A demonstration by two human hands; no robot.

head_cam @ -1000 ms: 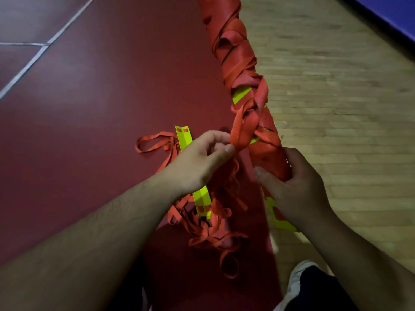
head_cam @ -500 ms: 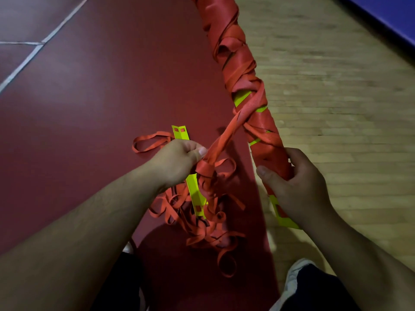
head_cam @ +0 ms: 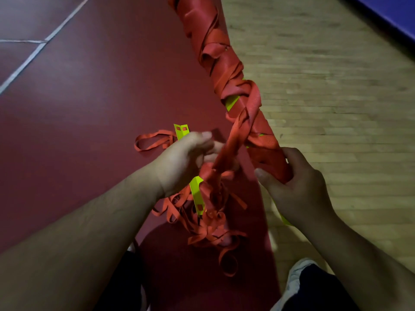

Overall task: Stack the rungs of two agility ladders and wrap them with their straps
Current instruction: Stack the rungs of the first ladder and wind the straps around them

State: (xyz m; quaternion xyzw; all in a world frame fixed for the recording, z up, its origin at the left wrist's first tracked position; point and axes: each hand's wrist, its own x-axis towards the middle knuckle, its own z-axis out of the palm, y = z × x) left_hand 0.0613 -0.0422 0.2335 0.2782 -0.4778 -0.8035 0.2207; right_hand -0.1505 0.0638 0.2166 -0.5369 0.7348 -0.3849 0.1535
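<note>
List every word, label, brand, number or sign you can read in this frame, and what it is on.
None: no readable text anywhere in the frame.
wrapped bundle: plain orange webbing, no print.
orange straps: no print.
yellow rung: only small orange rectangles at its ends, not letters.
white floor lines: plain court markings, no characters.
shoe: no logo visible.

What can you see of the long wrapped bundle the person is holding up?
The bundle is a long, stick-like stack wound in orange webbing, the turns loose and overlapping. Yellow-green rungs peek through gaps midway and jut out at the bottom end. It leans up and away, its top out of frame. The right hand grips its lower part. A free strap runs from it down to the left hand, which holds that strap.
</note>
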